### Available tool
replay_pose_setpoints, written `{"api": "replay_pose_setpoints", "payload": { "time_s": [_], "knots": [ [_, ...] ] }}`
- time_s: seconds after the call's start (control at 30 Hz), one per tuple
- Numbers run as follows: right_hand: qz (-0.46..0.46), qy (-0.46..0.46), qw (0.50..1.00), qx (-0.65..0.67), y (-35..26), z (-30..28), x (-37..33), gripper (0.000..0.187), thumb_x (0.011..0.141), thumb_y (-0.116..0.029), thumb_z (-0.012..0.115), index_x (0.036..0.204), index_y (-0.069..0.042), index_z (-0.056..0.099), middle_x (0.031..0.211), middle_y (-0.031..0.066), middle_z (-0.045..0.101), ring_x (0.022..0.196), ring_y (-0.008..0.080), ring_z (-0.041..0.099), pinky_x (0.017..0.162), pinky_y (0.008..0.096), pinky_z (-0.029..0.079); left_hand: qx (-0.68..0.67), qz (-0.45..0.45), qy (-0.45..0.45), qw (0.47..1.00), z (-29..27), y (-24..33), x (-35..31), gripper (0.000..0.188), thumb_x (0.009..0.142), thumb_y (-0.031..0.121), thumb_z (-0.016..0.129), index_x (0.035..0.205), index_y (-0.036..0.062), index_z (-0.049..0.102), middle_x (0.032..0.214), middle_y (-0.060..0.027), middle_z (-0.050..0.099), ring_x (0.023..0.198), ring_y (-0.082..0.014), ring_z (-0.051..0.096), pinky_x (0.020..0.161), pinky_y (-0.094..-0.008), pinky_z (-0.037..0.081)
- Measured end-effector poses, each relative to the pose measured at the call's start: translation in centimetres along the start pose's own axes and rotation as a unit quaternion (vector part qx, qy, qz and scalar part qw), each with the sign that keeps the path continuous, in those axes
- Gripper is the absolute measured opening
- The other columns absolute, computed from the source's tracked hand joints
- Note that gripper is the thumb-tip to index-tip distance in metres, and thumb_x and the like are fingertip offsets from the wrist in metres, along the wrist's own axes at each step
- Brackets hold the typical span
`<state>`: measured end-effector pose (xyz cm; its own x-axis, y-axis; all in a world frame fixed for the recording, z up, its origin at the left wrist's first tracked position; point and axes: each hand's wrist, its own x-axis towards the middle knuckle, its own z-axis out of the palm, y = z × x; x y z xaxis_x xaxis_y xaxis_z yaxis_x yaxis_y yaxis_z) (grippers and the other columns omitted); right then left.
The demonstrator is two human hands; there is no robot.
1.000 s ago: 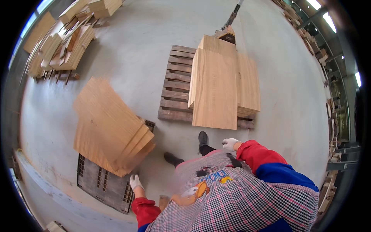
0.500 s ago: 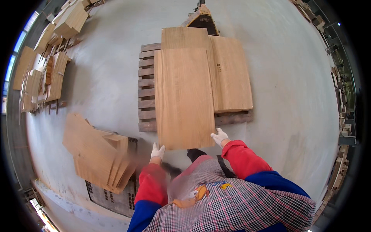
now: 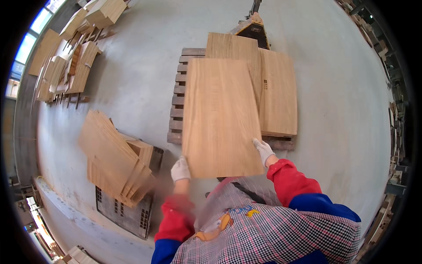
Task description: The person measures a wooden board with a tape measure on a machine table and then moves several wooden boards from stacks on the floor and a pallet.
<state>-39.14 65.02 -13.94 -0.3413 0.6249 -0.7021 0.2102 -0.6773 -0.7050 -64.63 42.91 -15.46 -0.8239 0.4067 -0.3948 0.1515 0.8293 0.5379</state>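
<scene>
A large wooden panel point(image 3: 222, 123) with light brown grain lies between my hands, its near end close to my apron. My left hand point(image 3: 180, 170), in a white glove, grips its left edge near the near corner. The white-gloved right hand point(image 3: 263, 151) holds the right edge a little farther up. Fingers under the panel are hidden. Beyond it, another wooden panel point(image 3: 233, 44) and a stack of panels point(image 3: 279, 97) rest on a slatted wooden pallet point(image 3: 176, 112). Whether the held panel still touches those below, I cannot tell.
To the left, fanned-out wooden panels point(image 3: 112, 154) lie on a dark plastic pallet point(image 3: 121, 213). A yellow-and-black pallet jack point(image 3: 255, 30) stands behind the wooden pallet. More stacked boards point(image 3: 81, 66) sit on racks at the far left. Grey floor point(image 3: 343, 110) extends to the right.
Both hands have closed on the panel's side edges, and the panel has come nearer to me, its near end raised. The whole view has turned somewhat to the left.
</scene>
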Motion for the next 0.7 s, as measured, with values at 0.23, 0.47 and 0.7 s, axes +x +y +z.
{"api": "replay_pose_setpoints", "payload": {
  "time_s": [0.23,0.47,0.7],
  "knots": [
    [-0.071,-0.195,0.975,-0.082,-0.1,11.1,-5.1,0.039,0.081,-0.027,0.066,0.106,0.002,0.057,0.091,0.0043,0.062,0.081,0.0117,0.055,0.072,0.0276,0.046,-0.337,-0.097,0.065,0.934,-5.4,-18.3,-6.9,0.045,0.092,0.038,0.044,0.109,-0.0029,0.055,0.099,-0.0078,0.061,0.086,-0.0196,0.06,0.077,-0.0309,0.048],
    [-0.318,-0.309,0.795,-0.415,-3.2,22.7,-20.2,0.043,0.078,-0.042,0.062,0.087,0.0,0.062,0.073,0.0151,0.062,0.069,0.0274,0.059,0.064,0.0362,0.045,-0.486,-0.152,0.198,0.837,-9.3,-24.9,-18.8,0.044,0.091,0.04,0.038,0.121,0.0101,0.049,0.114,-0.0037,0.055,0.088,-0.014,0.053,0.072,-0.0275,0.042],
    [-0.594,-0.38,0.435,-0.559,-5.8,24.8,-34.0,0.022,0.071,-0.03,0.067,0.07,-0.01,0.057,0.064,0.0084,0.056,0.062,0.0274,0.057,0.054,0.0372,0.045,-0.869,-0.079,0.17,0.457,-21.2,-17.4,-21.4,0.058,0.088,0.055,0.031,0.131,0.0168,0.036,0.127,-0.0089,0.047,0.098,-0.0218,0.051,0.086,-0.0367,0.039]
  ]
}}
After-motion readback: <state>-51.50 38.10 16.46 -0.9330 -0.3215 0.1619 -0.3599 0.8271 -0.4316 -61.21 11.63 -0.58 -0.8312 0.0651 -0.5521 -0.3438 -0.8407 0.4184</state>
